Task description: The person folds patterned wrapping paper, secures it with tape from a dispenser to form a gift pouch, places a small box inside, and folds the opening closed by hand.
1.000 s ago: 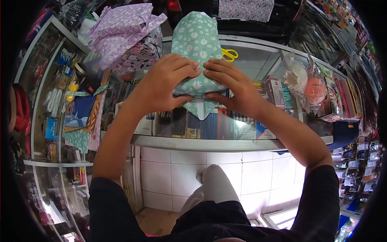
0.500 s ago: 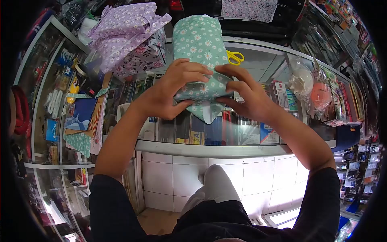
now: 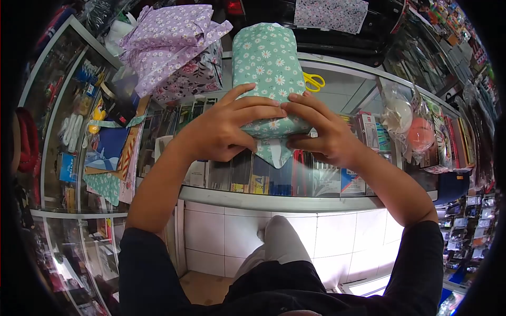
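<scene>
A parcel in green daisy-print wrapping paper lies on the glass counter in front of me. Its near end has a pointed paper flap that hangs toward me, with a pale strip along it. My left hand grips the near left side, fingers across the top and thumb low by the flap. My right hand holds the near right side, its fingertips meeting those of the left on top and its thumb underneath. Yellow-handled scissors lie just right of the parcel, their blades hidden.
Purple flower-print packages are stacked at the back left. A tape dispenser and paper sheets lie on the left. Bagged balls stand at the right. The glass counter's metal front edge runs before me.
Both hands have drawn closer together on top of the parcel's near end, and the paper there looks folded down flatter. The whole view has shifted slightly.
</scene>
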